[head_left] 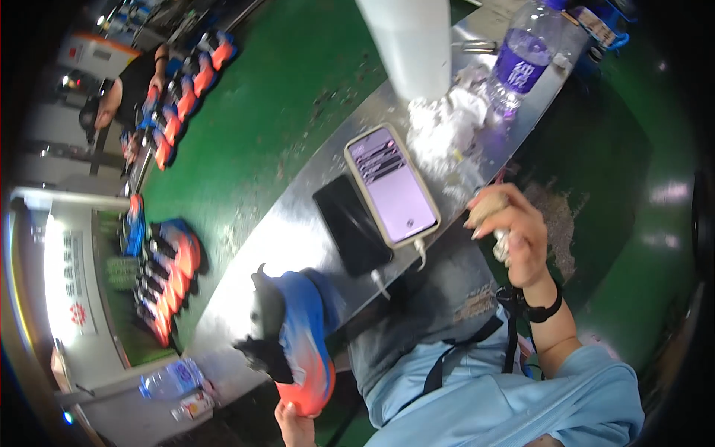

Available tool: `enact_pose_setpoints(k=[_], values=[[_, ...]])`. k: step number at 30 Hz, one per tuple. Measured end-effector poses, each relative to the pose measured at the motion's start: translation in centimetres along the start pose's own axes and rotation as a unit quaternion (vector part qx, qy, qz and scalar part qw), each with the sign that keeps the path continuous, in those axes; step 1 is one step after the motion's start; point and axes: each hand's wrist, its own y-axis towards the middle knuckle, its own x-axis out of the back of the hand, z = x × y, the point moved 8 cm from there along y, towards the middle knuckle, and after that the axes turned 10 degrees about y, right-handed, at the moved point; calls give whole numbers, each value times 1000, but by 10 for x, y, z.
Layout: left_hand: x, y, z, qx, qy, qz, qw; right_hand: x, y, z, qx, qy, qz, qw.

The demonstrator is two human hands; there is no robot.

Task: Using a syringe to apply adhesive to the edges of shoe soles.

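Note:
My left hand [295, 426], low in the view, is closed on the orange toe of a sports shoe [307, 335]. The shoe is blue toward its heel, with dark and grey parts along its left side, and it is tilted over the metal bench's near edge. Off to the right, my right hand [515, 232] is raised beside the bench with its fingers curled round a crumpled white wad [502, 246]. Something tan shows at those fingers, and I cannot tell whether it is part of the wad. The two hands are well apart.
On the metal bench [298, 201] lie a lit phone [393, 186] and a dark phone [352, 223], both cabled. Beyond are white rags [447, 130], a white cylinder [410, 45] and a water bottle [523, 63]. Rows of shoes [175, 276] and a person [123, 100] are at left.

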Motion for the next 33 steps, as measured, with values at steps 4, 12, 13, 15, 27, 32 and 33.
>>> enact_pose_setpoints(k=[4, 12, 13, 15, 27, 32, 33], values=[[55, -45, 18, -32, 165, -177, 970, -20, 1, 5, 23, -14, 12, 1000], [10, 33, -127, -375, 131, -209, 894, -28, -4, 15, -110, 1, -38, 993], [3, 40, -137, -391, 90, -206, 892, -29, 0, 29, -86, 11, -22, 996], [-41, 47, -165, -509, 119, -150, 839, -38, 5, 61, -32, 47, 9, 998], [-183, 13, -228, -709, 223, 101, 661, -139, 14, 118, -100, 543, 178, 814], [-192, 17, -227, -728, 252, 138, 623, -183, 33, 94, -112, 540, 213, 807], [-193, 19, -229, -727, 251, 139, 624, -181, 32, 93, -113, 538, 219, 806]])
